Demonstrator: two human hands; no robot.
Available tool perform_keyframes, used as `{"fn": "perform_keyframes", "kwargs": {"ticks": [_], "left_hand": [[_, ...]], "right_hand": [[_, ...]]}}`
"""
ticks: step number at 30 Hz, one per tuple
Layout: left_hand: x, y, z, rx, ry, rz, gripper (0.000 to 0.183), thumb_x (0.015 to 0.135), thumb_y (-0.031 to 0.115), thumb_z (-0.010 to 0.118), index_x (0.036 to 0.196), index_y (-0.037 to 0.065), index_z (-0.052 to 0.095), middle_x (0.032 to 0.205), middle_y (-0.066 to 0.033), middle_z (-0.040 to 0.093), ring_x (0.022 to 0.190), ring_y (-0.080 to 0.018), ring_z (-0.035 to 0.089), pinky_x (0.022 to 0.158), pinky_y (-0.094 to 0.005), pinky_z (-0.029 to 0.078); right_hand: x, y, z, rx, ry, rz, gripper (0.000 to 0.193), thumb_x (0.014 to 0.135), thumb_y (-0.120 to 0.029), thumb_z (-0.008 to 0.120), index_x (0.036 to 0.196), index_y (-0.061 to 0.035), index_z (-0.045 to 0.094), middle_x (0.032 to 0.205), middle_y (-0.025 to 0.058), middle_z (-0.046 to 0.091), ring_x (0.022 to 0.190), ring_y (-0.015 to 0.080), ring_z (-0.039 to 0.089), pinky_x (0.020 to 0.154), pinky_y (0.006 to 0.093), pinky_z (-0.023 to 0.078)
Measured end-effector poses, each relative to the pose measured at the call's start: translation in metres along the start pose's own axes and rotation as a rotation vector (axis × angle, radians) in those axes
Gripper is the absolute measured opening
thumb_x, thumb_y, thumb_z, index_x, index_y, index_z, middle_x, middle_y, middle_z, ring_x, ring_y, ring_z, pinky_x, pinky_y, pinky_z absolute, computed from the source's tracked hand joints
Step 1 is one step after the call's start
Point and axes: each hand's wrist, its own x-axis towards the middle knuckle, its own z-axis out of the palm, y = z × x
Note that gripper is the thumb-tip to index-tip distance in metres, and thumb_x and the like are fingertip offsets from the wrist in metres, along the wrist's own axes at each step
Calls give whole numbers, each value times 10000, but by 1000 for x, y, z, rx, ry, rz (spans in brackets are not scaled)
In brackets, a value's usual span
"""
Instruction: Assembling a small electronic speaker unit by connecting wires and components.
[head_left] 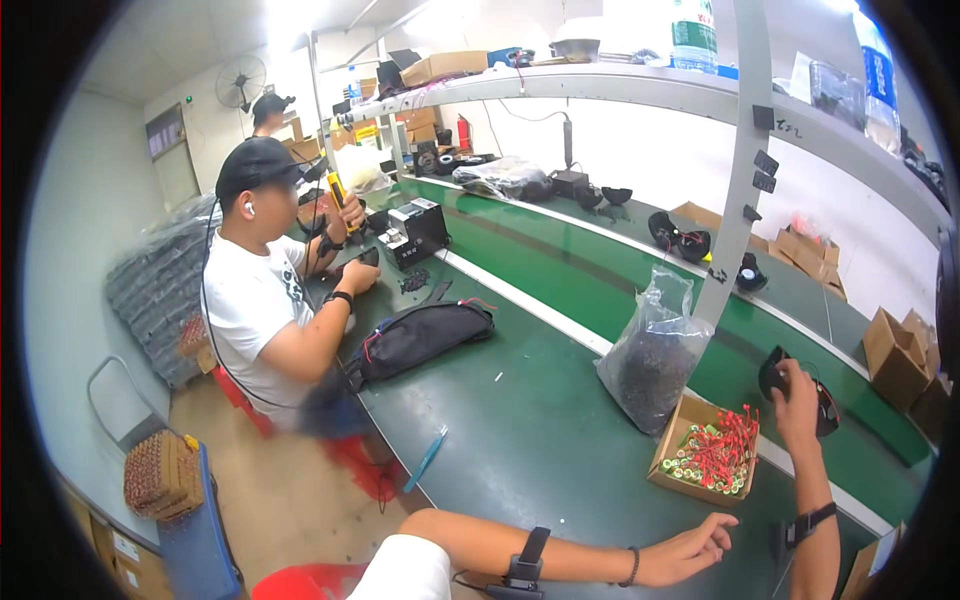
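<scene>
My right hand (797, 402) reaches over the green conveyor belt, its fingers closed on the edge of a black rounded plastic shell (770, 372). Beside those fingers, a second black curved piece (827, 412) lies on the belt; whether the two are joined I cannot tell. Low over the near side of the table is my left hand (685, 553), with nothing in it and its fingers loosely stretched out. Just beyond it stands an open cardboard box (688, 482) of small green-and-white cylindrical cells with red wires (725, 440).
A clear plastic bag of dark parts (655, 365) leans by the white shelf post (738, 180). Blue tweezers (427, 460) lie near the table edge. At left, a co-worker (265, 270) holds a yellow tool (337, 190) near a black pouch (425, 338). Cardboard boxes (893, 350) stand at right.
</scene>
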Motion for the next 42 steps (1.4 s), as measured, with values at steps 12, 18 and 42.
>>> {"fn": "perform_keyframes", "kwargs": {"ticks": [12, 18, 42], "left_hand": [[-4, 37, -3, -137, 48, -118, 1074, 903, 264, 777, 1591, 108, -34, 1554, -218, 267, 1338, -294, 463, 1112, -424, 425], [5, 38, -4, -38, -29, 19, 1150, 822, 192, 854, 1615, 78, 29, 1638, -214, 180, 1484, -321, 304, 1209, -457, 293], [-6, 26, -5, 324, -26, 151, 741, 915, 336, 686, 1479, 1, 342, 1420, -232, 450, 1338, -372, 438, 1121, -459, 356]], "right_hand": [[-184, -54, -172, 119, -58, -157, 411, 654, 0, 770, 1043, -37, 641, 1045, 156, 664, 1045, 355, 636, 946, 449, 497], [-227, -72, -179, 238, -317, -162, 285, 712, 46, 715, 971, -61, 661, 975, 120, 690, 997, 311, 679, 931, 438, 528], [-41, -154, -2, -103, -722, -561, 369, 757, -400, 823, 876, -57, 756, 1067, 175, 602, 1030, 360, 566, 871, 486, 450]]}}
